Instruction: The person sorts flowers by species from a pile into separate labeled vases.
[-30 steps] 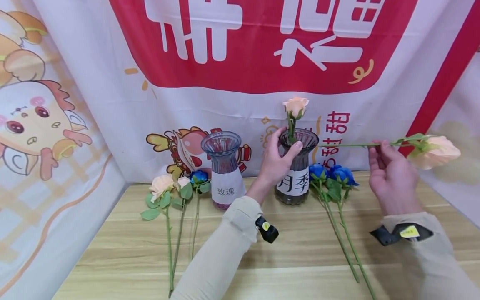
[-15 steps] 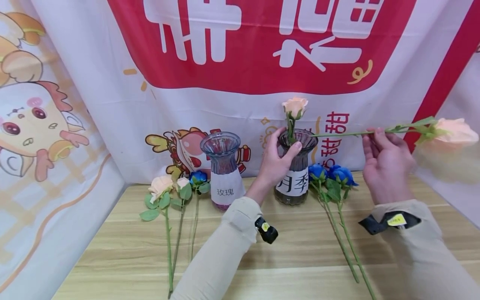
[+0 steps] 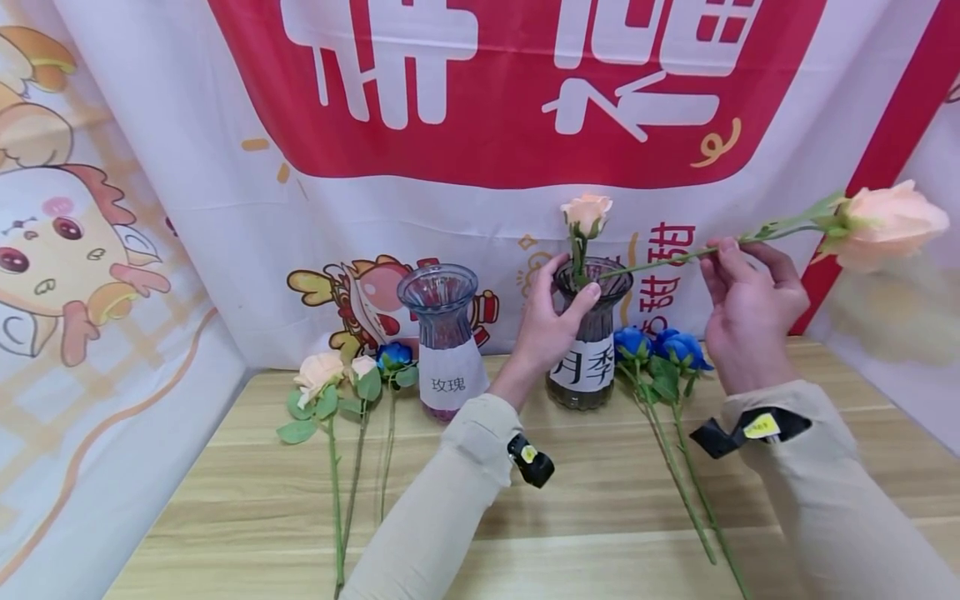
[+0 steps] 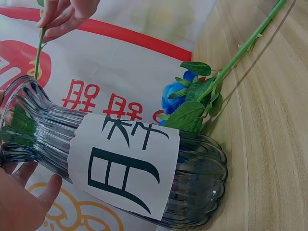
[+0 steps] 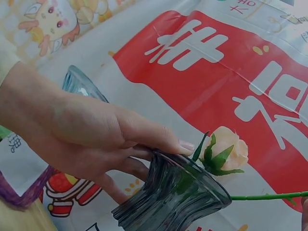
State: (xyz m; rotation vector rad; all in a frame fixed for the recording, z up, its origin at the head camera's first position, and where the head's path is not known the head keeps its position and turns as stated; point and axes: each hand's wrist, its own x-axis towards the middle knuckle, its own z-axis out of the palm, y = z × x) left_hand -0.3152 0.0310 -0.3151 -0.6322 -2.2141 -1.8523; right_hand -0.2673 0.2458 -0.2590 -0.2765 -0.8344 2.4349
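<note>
My left hand (image 3: 551, 321) grips the neck of a grey ribbed glass vase (image 3: 583, 396) with a white label. A peach rose (image 3: 587, 215) stands in that vase, its bloom above the rim. My right hand (image 3: 753, 308) pinches the green stem of a second, larger peach rose (image 3: 892, 225), held sloping with the bloom up to the right. The stem's lower end overlaps the vase mouth in the head view. In the left wrist view the right fingers (image 4: 62, 19) hold the stem over the rim. The right wrist view shows the left thumb (image 5: 166, 139) at the rim.
A second labelled glass vase (image 3: 447, 375) stands to the left on the wooden table (image 3: 570, 533). Left of it lie a peach rose (image 3: 318, 375), a smaller pale rose and a blue rose (image 3: 393, 357). Two blue roses (image 3: 678, 348) lie right of the grey vase. A printed cloth (image 3: 360, 208) hangs behind.
My right hand has moved left and up with the peach rose, its stem now tilting and its lower end reaching over the vase mouth. My left hand keeps its grip on the vase.
</note>
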